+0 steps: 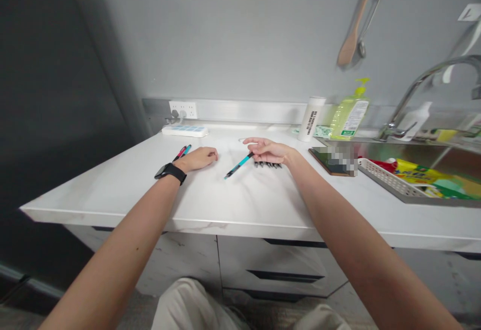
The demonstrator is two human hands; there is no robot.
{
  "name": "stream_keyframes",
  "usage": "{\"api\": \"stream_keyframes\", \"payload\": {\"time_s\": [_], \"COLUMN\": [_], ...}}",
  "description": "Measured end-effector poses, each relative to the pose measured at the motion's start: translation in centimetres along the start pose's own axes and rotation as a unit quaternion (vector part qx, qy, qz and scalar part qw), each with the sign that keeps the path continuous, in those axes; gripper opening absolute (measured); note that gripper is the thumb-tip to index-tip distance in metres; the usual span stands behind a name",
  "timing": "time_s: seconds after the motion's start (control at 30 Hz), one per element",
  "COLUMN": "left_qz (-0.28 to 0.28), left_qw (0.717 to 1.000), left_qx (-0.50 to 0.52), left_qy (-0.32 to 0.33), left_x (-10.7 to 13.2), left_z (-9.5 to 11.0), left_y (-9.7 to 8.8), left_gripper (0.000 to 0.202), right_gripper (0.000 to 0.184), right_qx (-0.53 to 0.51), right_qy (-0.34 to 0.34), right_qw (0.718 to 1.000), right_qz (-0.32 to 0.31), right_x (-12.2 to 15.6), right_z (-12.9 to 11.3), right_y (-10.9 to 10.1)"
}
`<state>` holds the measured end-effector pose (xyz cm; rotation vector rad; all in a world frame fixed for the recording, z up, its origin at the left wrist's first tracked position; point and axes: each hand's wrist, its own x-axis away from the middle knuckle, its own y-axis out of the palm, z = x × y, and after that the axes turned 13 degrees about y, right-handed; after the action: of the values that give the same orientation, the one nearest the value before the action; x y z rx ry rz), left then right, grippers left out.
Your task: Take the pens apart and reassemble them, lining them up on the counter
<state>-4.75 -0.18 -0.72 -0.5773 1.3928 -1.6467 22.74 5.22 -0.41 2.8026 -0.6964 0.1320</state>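
Note:
My right hand [268, 150] holds a teal pen [238, 165] in its fingers, the pen's tip pointing down and left just above the white countertop [233, 199]. Under that hand lies a row of several dark pens [267, 164]. My left hand [199, 158], with a black watch [170, 172] on the wrist, rests on the counter with its fingers curled loosely. Just beyond its knuckles lie a red pen [179, 153] and a teal pen [187, 149], side by side.
A white power strip [185, 131] lies at the back by a wall socket [183, 109]. A white bottle [311, 118] and green soap dispenser [351, 114] stand at the back right. A dark tablet [330, 162], a sink [421, 169] with a rack and a faucet [421, 89] are on the right.

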Motion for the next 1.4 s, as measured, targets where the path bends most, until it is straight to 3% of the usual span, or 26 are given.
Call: {"api": "stream_keyframes", "payload": {"time_s": [0.23,0.33,0.5,0.73,1.3,1.4], "left_qz": [-0.001,-0.002,0.002,-0.006,-0.010,-0.007], "left_qw": [1.000,1.000,1.000,1.000,1.000,1.000], "left_qx": [-0.004,0.003,0.001,-0.001,-0.005,-0.004], "left_qy": [0.003,0.001,-0.010,-0.007,-0.010,-0.007], "left_x": [0.08,0.10,0.09,0.12,0.04,-0.01], "left_z": [0.43,0.43,0.39,0.42,0.52,0.34], "left_y": [-0.25,-0.22,-0.19,-0.25,-0.25,-0.18], "left_gripper": [0.026,0.028,0.026,0.027,0.026,0.027], "right_gripper": [0.043,0.048,0.040,0.037,0.024,0.017], "right_qx": [0.003,0.006,0.013,-0.013,-0.053,-0.040], "right_qy": [0.012,0.004,0.022,-0.026,-0.054,-0.036], "right_qw": [1.000,1.000,0.998,0.990,0.982,0.987], "right_qz": [-0.001,0.029,0.050,0.137,0.174,0.152], "right_x": [0.00,-0.01,-0.17,-0.71,-0.75,-0.59], "right_z": [0.04,0.01,-0.04,0.02,0.03,-0.03], "right_y": [0.30,0.42,0.37,0.30,-0.08,-0.08]}}
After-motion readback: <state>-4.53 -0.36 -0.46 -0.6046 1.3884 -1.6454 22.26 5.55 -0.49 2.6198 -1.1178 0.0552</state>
